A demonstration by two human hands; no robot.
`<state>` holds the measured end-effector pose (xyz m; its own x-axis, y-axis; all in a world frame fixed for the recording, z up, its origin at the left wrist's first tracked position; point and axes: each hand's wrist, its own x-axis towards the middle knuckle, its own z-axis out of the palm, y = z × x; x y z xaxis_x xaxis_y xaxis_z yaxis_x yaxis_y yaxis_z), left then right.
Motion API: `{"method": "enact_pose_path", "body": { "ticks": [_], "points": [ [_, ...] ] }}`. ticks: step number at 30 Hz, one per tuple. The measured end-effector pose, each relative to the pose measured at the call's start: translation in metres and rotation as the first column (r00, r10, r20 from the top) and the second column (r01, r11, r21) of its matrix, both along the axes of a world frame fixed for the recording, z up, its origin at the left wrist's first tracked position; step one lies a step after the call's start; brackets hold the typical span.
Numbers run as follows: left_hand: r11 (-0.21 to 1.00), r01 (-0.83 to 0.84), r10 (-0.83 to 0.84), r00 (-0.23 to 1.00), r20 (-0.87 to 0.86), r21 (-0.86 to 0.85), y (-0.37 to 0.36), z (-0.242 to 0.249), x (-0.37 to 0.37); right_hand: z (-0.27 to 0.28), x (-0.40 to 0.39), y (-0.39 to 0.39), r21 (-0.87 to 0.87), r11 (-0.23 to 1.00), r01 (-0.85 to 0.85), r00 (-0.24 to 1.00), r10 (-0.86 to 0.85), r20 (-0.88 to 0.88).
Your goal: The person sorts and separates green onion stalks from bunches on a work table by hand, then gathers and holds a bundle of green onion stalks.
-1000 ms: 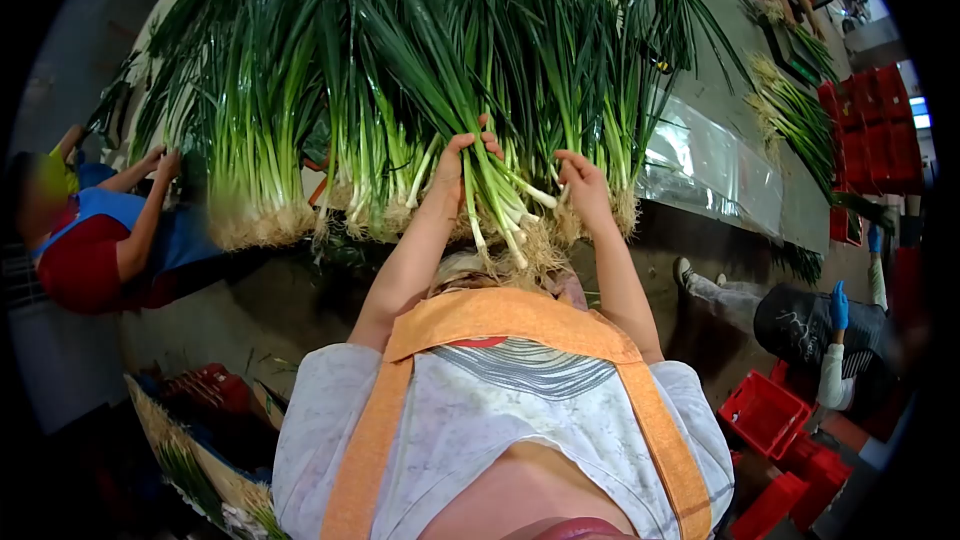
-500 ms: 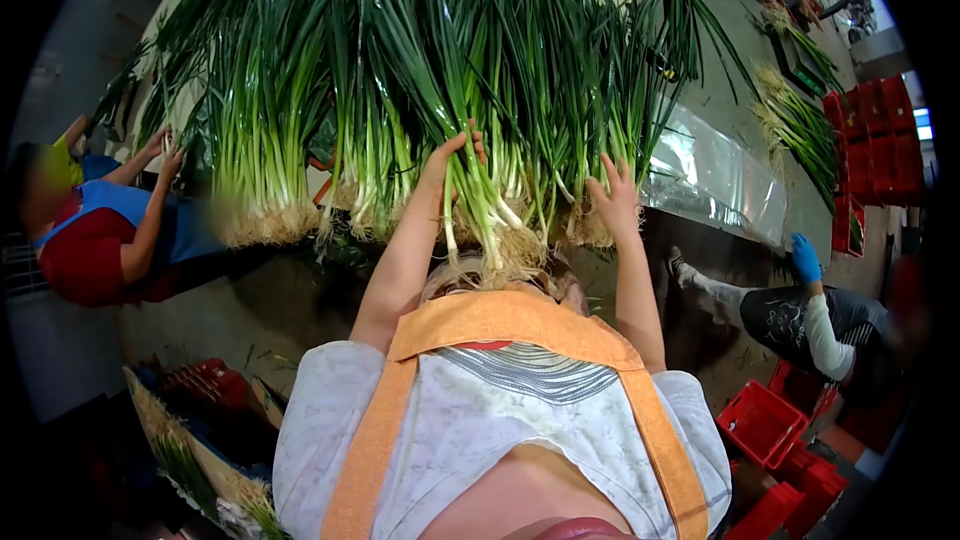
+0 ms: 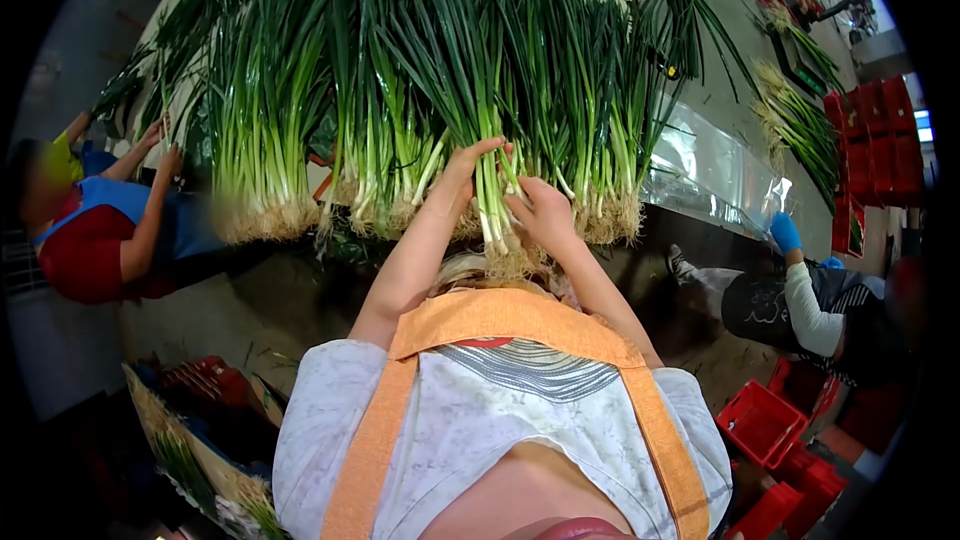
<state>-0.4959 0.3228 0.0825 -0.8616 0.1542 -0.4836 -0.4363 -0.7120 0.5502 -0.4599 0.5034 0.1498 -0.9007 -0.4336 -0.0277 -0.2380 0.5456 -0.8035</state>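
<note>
Centrally, a bunch of green-leaved, white-stemmed spring onions (image 3: 490, 192) is gripped by the curled left hand (image 3: 468, 166), its pale roots pointed toward the orange fabric apron (image 3: 510, 325). The lower stems are touched by the right hand (image 3: 546, 215); whether its bent fingers are closed cannot be told. Beyond, a dense row of rooted spring onions (image 3: 265, 130) is spread across the flat, pale-green table (image 3: 715, 90), flanked by a clear plastic sheet (image 3: 705, 165). Farther right, red plastic crates (image 3: 880, 140) are stacked.

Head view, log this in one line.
Left hand: gripping green-and-white onion bunch; right hand: at its lower end; nearby: clear shiny plastic sheet.
</note>
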Motion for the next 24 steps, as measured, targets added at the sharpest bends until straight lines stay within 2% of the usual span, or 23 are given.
{"method": "enact_pose_path", "body": {
  "ticks": [1, 2, 5, 6, 9, 12, 15, 18, 21, 24],
  "points": [
    [0.998, 0.008, -0.009, 1.000, -0.016, -0.065, -0.002, -0.003, -0.001, 0.000, 0.000, 0.001, 0.015, 1.000, 0.008, 1.000, -0.007, -0.027],
    [0.995, -0.059, 0.055, 0.997, 0.052, 0.075, -0.002, -0.007, -0.003, 0.000, -0.002, 0.003, -0.008, 1.000, 0.028, 1.000, -0.028, 0.003],
    [0.908, -0.147, 0.187, 0.980, -0.067, 0.393, 0.002, 0.014, 0.003, -0.003, -0.006, 0.013, -0.073, 0.993, 0.096, 0.991, -0.088, 0.099],
    [0.894, -0.116, 0.176, 0.979, -0.100, 0.433, 0.000, 0.018, 0.005, -0.005, -0.006, 0.014, -0.110, 0.989, 0.098, 0.991, -0.087, 0.099],
    [0.874, -0.044, 0.127, 0.982, -0.140, 0.485, -0.001, 0.030, 0.007, -0.001, -0.005, 0.016, -0.073, 0.994, 0.086, 0.985, -0.074, 0.159],
    [0.858, -0.037, 0.134, 0.979, -0.154, 0.513, -0.001, 0.033, 0.007, 0.001, -0.001, 0.015, -0.046, 0.999, 0.022, 0.995, -0.017, 0.102],
    [0.847, -0.006, 0.126, 0.974, -0.190, 0.532, -0.001, 0.034, 0.009, 0.003, 0.001, 0.015, -0.072, 0.997, 0.024, 0.989, -0.013, 0.150],
    [0.855, -0.005, 0.131, 0.970, -0.206, 0.519, 0.000, 0.036, 0.010, -0.014, -0.004, 0.019, -0.070, 0.997, -0.035, 0.996, 0.041, 0.081],
    [0.861, -0.026, 0.135, 0.974, -0.179, 0.508, 0.001, 0.038, 0.011, -0.006, -0.012, 0.017, -0.097, 0.991, 0.089, 0.980, -0.070, 0.183],
    [0.865, -0.036, 0.140, 0.975, -0.170, 0.501, 0.003, 0.039, 0.012, 0.000, -0.021, 0.013, -0.112, 0.992, 0.052, 0.995, -0.041, 0.092]
  ]
}}
